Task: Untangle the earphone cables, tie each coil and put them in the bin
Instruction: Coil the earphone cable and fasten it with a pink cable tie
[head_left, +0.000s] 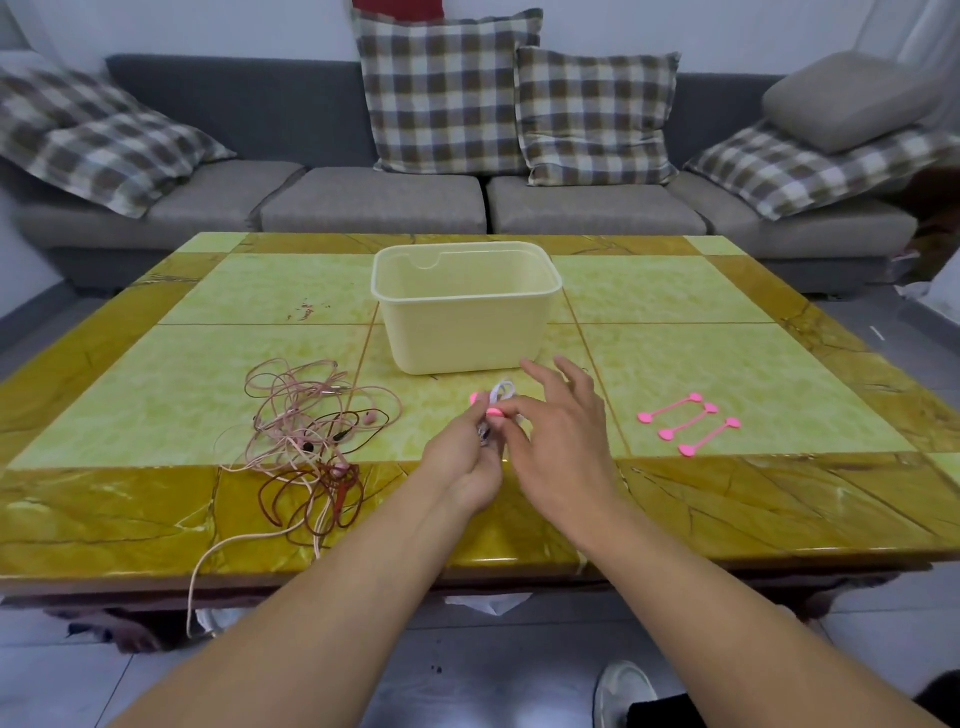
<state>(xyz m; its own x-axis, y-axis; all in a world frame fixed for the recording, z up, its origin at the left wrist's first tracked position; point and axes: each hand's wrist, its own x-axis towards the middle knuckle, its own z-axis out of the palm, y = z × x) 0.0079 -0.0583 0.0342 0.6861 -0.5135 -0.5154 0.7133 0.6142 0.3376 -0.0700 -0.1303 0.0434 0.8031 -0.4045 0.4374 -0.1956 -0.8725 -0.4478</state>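
My left hand (470, 457) grips a small coil of white earphone cable (503, 389) just above the table, in front of the cream bin (465, 306). A pink tie (492, 412) wraps round that coil. My right hand (558, 431) pinches the tie with thumb and forefinger, its other fingers spread out. A tangle of pink, brown and white earphone cables (311, 431) lies on the table to the left of my hands. One pale strand (200, 571) hangs over the table's front edge. The bin stands upright and looks empty.
Three spare pink ties (688, 423) lie in a row on the table right of my hands. The yellow-green tiled table (727, 338) fills the middle. A grey sofa (374, 202) with checked cushions stands behind it. A shoe (621, 693) shows on the floor.
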